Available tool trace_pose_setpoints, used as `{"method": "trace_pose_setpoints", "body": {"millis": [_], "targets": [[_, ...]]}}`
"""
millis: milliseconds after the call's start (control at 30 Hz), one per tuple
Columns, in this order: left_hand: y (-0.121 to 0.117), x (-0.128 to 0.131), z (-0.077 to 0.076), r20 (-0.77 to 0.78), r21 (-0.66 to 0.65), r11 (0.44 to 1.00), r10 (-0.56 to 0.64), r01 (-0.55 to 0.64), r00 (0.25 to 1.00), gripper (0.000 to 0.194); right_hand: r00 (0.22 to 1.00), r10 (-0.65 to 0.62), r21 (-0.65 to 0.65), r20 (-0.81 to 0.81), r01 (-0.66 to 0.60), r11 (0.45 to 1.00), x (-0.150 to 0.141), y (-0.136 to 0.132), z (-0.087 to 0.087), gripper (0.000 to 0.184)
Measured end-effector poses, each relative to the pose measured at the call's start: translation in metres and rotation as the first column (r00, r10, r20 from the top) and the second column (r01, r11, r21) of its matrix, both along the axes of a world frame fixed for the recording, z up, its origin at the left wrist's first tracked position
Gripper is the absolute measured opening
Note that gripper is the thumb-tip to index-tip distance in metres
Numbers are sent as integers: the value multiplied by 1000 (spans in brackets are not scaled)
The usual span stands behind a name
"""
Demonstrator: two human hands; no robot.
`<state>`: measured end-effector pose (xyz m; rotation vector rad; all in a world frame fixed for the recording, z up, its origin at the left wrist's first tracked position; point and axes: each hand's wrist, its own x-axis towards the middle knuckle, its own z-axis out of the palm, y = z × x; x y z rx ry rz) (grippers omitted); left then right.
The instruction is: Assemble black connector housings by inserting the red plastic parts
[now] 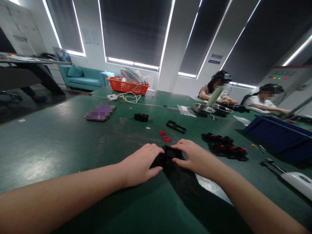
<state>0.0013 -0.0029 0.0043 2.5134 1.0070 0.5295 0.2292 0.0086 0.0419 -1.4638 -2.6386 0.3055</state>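
Both of my hands rest low over the green table, gripping a dark black plastic part (167, 155) between them. My left hand (143, 162) closes on its left side with thumb and fingers, near a round, cup-like portion. On the flatter right side, my right hand (191, 156) pinches it. Fine detail is lost in shadow, so I cannot tell whether it is one piece or two. Just beyond the fingers lie small red plastic clips (167, 139). Farther off are a black rectangular frame (175, 126) and a black plastic block (141, 117).
To the right lie several black assemblies with red inserts (223, 146), a blue bin (280, 136) and a white-handled tool (297, 182). A purple phone-like object (100, 112) is at left. Behind stand an orange basket (128, 86) and metal bowls (204, 109); two people sit at far right.
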Motion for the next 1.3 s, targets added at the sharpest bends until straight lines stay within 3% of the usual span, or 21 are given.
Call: {"method": "trace_pose_setpoints", "body": {"millis": [1300], "targets": [[-1,0,-1,-7,-8,1000,3,-3,1000,38,1000,-23,-6,13,23,1000,-3,-3,1,35]]}}
